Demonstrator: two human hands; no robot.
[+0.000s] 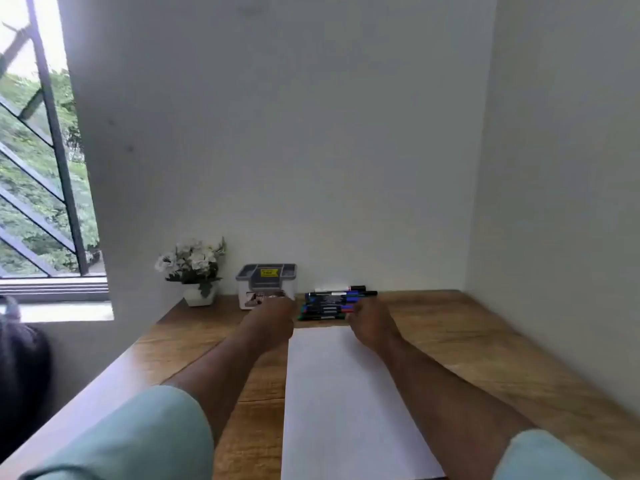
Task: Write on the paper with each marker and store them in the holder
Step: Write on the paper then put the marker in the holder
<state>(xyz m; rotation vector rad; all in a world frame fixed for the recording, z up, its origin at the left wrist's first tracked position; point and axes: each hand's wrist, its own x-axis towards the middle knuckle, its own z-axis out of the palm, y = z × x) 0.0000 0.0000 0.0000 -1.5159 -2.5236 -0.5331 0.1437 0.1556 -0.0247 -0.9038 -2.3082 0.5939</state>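
A blank white sheet of paper (pixel 341 403) lies lengthwise on the wooden desk (pixel 467 341). Beyond its far edge sits a pile of several markers (pixel 332 303) with blue, green and red ends. A grey and white holder (pixel 266 285) with a yellow label stands left of the pile, against the wall. My left hand (pixel 272 318) reaches out in front of the holder, blurred, and its fingers cannot be made out. My right hand (pixel 370 322) is at the right end of the marker pile; whether it holds a marker is unclear.
A small white pot of white flowers (pixel 194 271) stands left of the holder. Walls close the desk at the back and right. A barred window (pixel 38 168) is at the left. Dark hair (pixel 20 358) shows at the left edge.
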